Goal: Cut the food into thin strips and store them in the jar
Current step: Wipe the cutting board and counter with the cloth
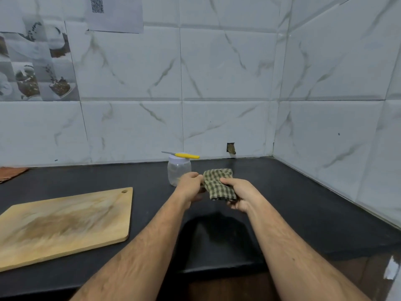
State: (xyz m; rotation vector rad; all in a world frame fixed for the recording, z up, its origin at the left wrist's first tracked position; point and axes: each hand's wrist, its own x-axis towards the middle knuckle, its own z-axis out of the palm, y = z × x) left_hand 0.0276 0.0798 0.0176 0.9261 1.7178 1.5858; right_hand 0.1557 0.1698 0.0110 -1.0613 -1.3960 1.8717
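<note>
A clear plastic jar (179, 172) with a white lid stands on the dark counter near the back wall. A knife with a yellow handle (186, 155) lies across its lid. A bare wooden cutting board (65, 224) lies at the left. Just in front of the jar, my left hand (189, 186) and my right hand (238, 195) both hold a folded green checked cloth (219, 184) above the counter. The left pinches its left edge; the right grips its lower right part. No food is visible.
The black counter (303, 203) meets tiled walls at the back and right, forming a corner. A reddish-brown cloth (10, 172) lies at the far left edge. A small hole (231, 148) shows in the back wall tile.
</note>
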